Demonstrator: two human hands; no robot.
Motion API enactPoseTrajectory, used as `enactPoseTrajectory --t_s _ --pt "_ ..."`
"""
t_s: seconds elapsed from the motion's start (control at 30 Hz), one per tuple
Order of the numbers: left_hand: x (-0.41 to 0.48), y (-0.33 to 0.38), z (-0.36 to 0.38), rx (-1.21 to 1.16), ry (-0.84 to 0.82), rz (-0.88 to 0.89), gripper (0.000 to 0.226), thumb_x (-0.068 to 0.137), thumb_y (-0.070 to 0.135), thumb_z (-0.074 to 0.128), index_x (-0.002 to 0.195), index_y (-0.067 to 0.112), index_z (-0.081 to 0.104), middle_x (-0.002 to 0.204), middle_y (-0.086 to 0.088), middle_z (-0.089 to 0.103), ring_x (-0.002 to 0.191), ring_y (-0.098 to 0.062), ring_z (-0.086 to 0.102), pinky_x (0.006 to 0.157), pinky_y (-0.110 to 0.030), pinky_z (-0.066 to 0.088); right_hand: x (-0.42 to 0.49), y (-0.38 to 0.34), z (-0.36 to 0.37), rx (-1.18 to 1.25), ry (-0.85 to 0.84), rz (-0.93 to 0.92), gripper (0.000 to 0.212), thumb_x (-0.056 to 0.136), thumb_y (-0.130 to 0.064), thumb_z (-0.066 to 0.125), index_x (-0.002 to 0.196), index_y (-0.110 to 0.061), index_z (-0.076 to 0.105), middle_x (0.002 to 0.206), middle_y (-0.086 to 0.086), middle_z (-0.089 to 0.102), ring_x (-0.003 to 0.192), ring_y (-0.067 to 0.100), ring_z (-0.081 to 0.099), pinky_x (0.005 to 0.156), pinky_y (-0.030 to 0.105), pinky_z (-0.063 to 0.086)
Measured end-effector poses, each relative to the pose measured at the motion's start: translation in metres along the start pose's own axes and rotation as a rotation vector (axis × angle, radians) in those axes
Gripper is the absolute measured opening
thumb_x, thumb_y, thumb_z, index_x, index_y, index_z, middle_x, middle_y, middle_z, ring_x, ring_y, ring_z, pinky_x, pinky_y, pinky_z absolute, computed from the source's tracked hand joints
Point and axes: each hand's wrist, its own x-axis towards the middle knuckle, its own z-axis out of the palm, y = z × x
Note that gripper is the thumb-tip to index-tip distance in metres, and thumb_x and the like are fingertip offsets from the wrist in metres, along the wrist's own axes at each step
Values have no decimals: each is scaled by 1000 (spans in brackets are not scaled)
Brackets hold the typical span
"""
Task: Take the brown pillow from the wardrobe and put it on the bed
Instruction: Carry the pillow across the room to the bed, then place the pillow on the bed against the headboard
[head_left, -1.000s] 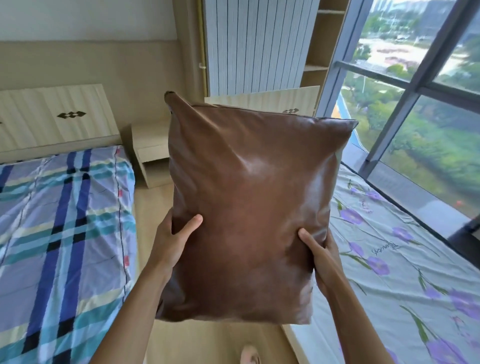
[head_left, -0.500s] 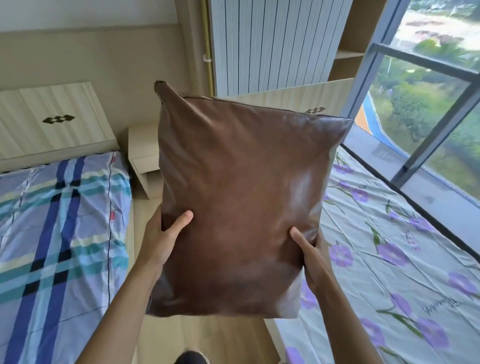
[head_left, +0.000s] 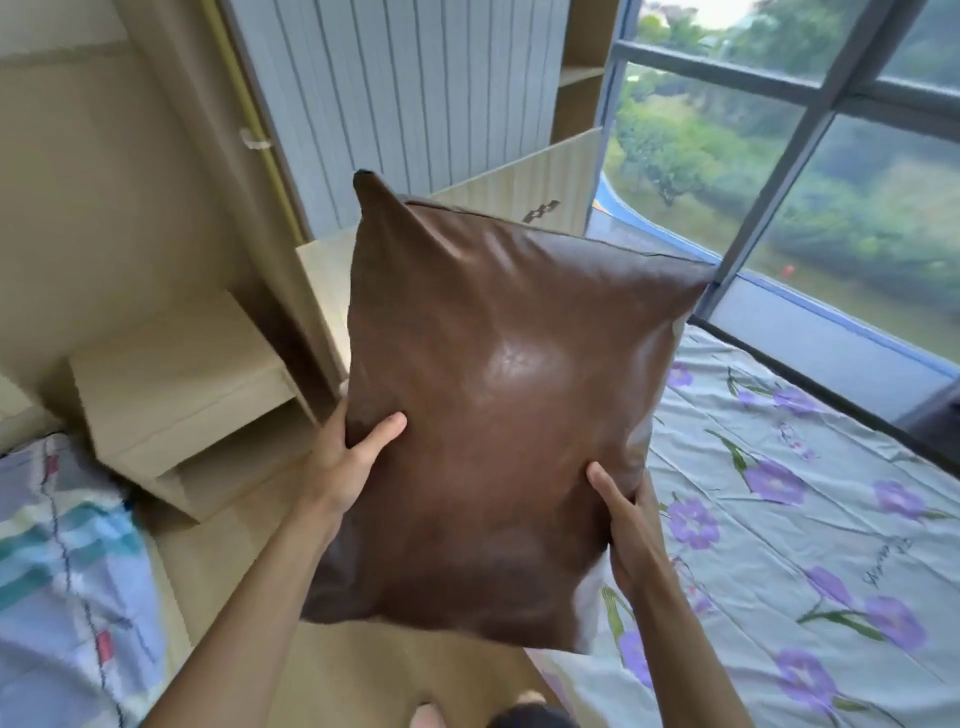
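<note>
Both bare forearms are extended forward from 6 o'clock. The left hand (head_left: 349, 462) is clamped at 9 o'clock, thumb laid across the front. The right hand (head_left: 631, 525) is clamped at 3 o'clock, thumb pointed toward 11 o'clock.

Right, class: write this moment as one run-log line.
stage: carrying | brown pillow: upright, in air | left hand: gripping its left edge | right hand: gripping its right edge | floral bed: to the right, pillow not yet down

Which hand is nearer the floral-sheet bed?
Right. The right hand grips the brown pillow directly beside the floral-sheet bed; the left hand holds the pillow's far side.
</note>
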Motion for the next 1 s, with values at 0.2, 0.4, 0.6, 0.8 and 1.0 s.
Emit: enactPoseTrajectory --t_s 0.2,0.4,0.6,0.8,1.0 --pt "127 18 17 36 -215 33 40 90 37 76 126 48 63 121 24 73 113 3 68 105 -32 52 70 9 42 88 257 19 87 57 -48 91 132 -16 59 125 3 78 116 21 74 101 42 58" --pt "234 26 27 141 -278 57 69 78 52 78 142 43 55 126 29 70 121 2 64 111 -37 49 154 17 82 167 305 38 78 59 -48 90 123 -18 56 126 6 74 113 19 73 93 34 56" --pt "321 30 28 204 -347 65 65 76 61 77 137 52 56 129 31 68 118 10 63 105 -28 48 205 18 120 191 359 69 82 60 -48 90 125 -15 55 121 3 77 101 9 78 88 29 59" --pt "427 17 58 275 -476 66 57 75 58 77 125 64 51 122 48 61 113 26 54 83 4 42 270 24 147 176 500 150 87 66 -44 92 135 -11 49 123 2 73 102 12 76 80 23 59" --pt "549 -34 96 338 -533 -82 72 78 42 87 130 32 38 123 11 66 100 10 68 91 -25 53 340 50 169 120 605 261 76 81 -34 88 139 -11 44 134 10 69 122 25 69 111 53 52"
